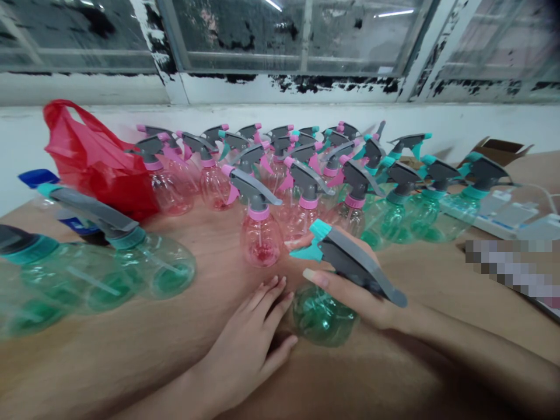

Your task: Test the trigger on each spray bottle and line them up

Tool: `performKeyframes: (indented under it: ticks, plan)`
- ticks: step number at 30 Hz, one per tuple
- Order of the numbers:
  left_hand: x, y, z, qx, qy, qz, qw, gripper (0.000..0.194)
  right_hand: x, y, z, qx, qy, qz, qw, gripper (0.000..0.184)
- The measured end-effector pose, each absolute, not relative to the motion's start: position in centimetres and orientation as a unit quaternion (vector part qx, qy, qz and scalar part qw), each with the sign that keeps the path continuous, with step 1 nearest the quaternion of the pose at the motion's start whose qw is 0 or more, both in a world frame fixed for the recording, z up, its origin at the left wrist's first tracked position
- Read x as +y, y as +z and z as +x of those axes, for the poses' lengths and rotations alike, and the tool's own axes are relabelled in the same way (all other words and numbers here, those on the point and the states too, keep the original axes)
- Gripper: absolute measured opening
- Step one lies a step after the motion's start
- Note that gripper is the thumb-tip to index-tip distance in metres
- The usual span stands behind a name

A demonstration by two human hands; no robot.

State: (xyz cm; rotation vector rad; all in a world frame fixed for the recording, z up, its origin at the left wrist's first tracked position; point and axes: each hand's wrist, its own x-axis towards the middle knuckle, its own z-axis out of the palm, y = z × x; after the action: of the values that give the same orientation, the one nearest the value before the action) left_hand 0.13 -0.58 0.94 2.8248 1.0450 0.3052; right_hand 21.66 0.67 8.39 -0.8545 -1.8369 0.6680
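Observation:
My right hand [350, 291] is wrapped round the neck of a green spray bottle [326, 319] with a grey and turquoise trigger head. The bottle stands close to the table's front edge, its nozzle pointing left. To its left, my left hand [254, 338] lies palm down on the wooden table [210, 326], fingers stretched out and thumb near the bottle's base. Just beyond the hands stands a pink spray bottle [260, 239] with a grey and pink head. My right fingers on the far side of the neck are partly hidden.
Several pink and green spray bottles [219, 186] crowd the back. More green bottles [172, 271] stand at the left, by a red plastic bag [96, 163] and a dark bottle with a blue label [83, 227]. At the right are a power strip [520, 216] and an open cardboard box [494, 151].

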Motion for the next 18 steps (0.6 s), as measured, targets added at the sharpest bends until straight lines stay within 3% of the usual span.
performKeyframes:
  ticks: [12,18]
  plan:
    - [-0.54,0.82,0.10,0.346,0.108,0.930,0.068,0.051,0.87,7.86,21.64,-0.740,0.322,-0.322,0.494,0.031]
    - [-0.57,0.70,0.01,0.343,0.118,0.929,0.072,0.050,0.83,8.12,21.64,-0.748,0.306,-0.329,0.489,0.022]
